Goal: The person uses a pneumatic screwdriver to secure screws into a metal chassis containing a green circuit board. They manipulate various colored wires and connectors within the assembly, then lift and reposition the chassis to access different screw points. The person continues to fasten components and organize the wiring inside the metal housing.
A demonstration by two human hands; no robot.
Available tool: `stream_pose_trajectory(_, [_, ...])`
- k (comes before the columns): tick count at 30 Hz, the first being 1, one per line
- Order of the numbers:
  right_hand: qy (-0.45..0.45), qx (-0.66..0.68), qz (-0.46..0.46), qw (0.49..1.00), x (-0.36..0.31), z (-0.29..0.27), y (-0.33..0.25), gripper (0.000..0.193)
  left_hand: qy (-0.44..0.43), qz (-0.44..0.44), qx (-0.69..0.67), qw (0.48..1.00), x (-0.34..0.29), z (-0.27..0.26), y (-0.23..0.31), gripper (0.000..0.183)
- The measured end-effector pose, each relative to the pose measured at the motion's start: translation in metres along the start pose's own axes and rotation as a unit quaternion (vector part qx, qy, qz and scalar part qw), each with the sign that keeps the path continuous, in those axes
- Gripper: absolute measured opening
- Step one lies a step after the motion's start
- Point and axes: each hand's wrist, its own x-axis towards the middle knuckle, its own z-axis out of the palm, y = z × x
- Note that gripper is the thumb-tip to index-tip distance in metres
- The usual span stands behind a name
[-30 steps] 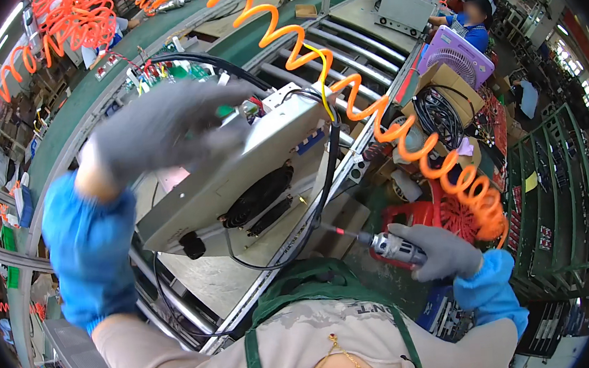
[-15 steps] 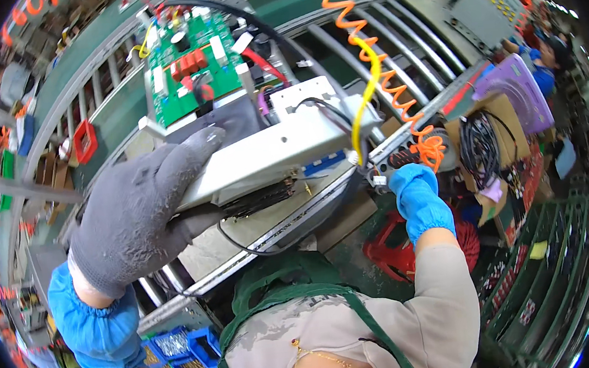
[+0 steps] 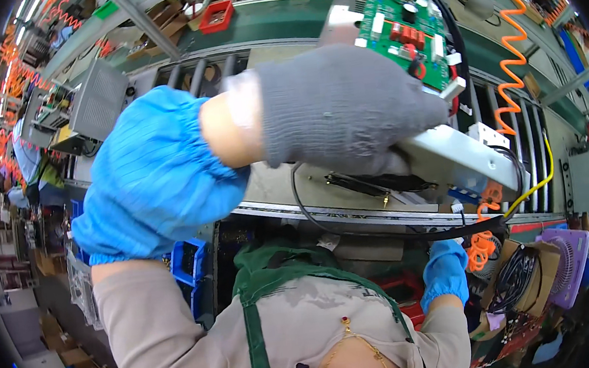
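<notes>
My left hand (image 3: 351, 107), in a grey knit glove, grips the near edge of a white metal chassis (image 3: 462, 157), thumb over the rim and fingers beneath. The chassis sits tilted. A green circuit board (image 3: 403, 28) with red and white parts is mounted on it, and a thick black cable runs along its far side. Below the chassis lies a bundle of dark wires (image 3: 379, 181). My right arm reaches the bench edge in a blue sleeve cover (image 3: 446, 269); its fingers are hidden near a black cable (image 3: 413, 235) and an orange coiled hose (image 3: 481, 247).
Metal rollers (image 3: 202, 76) run along the bench. A red bin (image 3: 216, 17) stands at the back, blue bins (image 3: 188, 261) below at left. To the right are a carton of black cables (image 3: 520, 279), a purple fan (image 3: 565, 268) and a hanging orange coiled hose (image 3: 509, 57).
My view has swung left, so the chassis appears farther right. The left hand keeps its grip, with its forearm now across the picture. The right hand has gone lower, out of sight behind the cable.
</notes>
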Motion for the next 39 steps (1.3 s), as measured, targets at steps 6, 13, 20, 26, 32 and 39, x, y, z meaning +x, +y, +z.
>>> stream_pose_trajectory(6, [0.218, 0.398, -0.199, 0.869, -0.072, -0.046, -0.054, 0.035, 0.207, 0.032, -0.24, 0.948, -0.02, -0.009, -0.011, 0.031])
stream_pose_trajectory(13, [0.297, 0.686, -0.369, 0.552, -0.215, -0.128, -0.108, 0.044, 0.443, -0.105, -0.29, 0.842, -0.103, 0.078, -0.023, 0.056])
stream_pose_trajectory(20, [0.48, 0.478, -0.354, 0.645, -0.22, -0.117, -0.121, 0.047, 0.449, -0.123, -0.379, 0.8, -0.095, 0.1, -0.026, 0.057])
stream_pose_trajectory(26, [0.521, 0.466, -0.308, 0.645, -0.229, -0.122, -0.127, 0.047, 0.466, -0.036, -0.318, 0.825, -0.095, 0.104, -0.045, 0.055])
stream_pose_trajectory(32, [0.588, 0.417, -0.245, 0.648, -0.228, -0.14, -0.129, 0.048, 0.45, -0.007, -0.326, 0.831, -0.091, 0.101, -0.049, 0.055])
stream_pose_trajectory(39, [0.569, 0.498, -0.222, 0.615, -0.256, -0.151, -0.183, 0.066, 0.448, 0.024, -0.27, 0.852, -0.092, 0.1, -0.062, 0.059])
